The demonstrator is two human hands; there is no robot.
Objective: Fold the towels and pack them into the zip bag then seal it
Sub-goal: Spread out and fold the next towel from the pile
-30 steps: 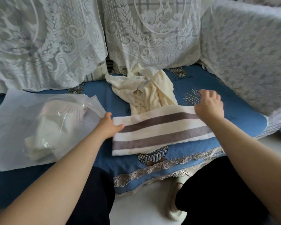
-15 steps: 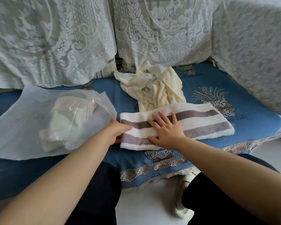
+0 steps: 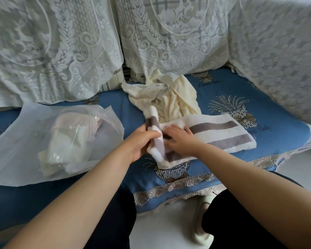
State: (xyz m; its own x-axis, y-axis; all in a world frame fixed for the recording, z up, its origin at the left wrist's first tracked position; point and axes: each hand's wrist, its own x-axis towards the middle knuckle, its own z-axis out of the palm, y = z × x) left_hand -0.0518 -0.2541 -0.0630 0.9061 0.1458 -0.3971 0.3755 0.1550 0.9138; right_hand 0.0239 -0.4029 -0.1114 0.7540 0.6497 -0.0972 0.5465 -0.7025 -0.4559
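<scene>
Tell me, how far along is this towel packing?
Partly done. The clear plastic zip bag already holds folded pale cloth. In hand: the left hand lifts one end of the cream towel with grey-brown stripes while the right hand presses it flat. Left: the crumpled cream towel, then sealing.

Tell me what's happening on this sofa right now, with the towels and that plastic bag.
A person is folding a striped towel on the blue sofa seat. The left hand grips the towel's left end, lifted to fold over, while the right hand presses flat on the towel at the fold. A crumpled cream towel lies behind it, not yet folded. To the left, the translucent zip bag already holds folded cloth, its mouth open toward the hands.
</scene>
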